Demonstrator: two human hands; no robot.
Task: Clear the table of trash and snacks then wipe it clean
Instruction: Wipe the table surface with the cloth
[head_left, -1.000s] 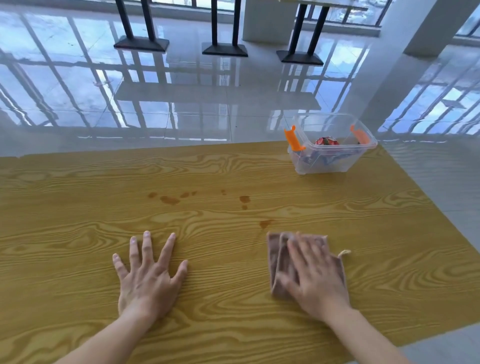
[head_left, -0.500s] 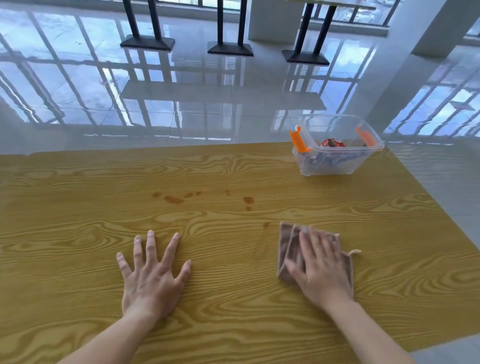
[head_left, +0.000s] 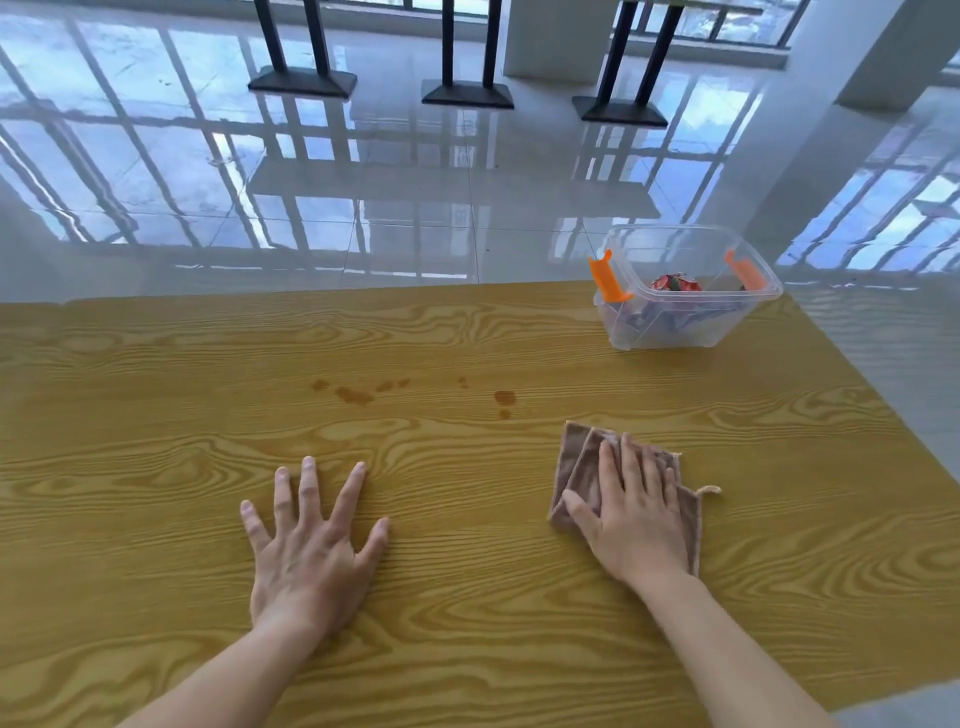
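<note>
A folded brown cloth (head_left: 576, 465) lies on the wooden table (head_left: 156, 395), right of centre. My right hand (head_left: 636, 514) presses flat on the cloth with straight fingers. My left hand (head_left: 309, 545) rests flat on the bare wood, fingers spread. Several brown stains (head_left: 353, 396) mark the table just beyond both hands; one spot (head_left: 505, 399) sits close to the cloth's far edge. A clear plastic bin (head_left: 675, 332) with orange clips stands at the far right corner and holds snack wrappers (head_left: 675, 285).
The table's right edge runs diagonally near the bin and the cloth. Beyond the far edge lies a glossy tiled floor with black table bases (head_left: 304, 83) and a white pillar (head_left: 561, 36).
My right hand has slid the cloth a little to the right and away from me, wiping over a small stain that no longer shows. The left hand stays flat in place.
</note>
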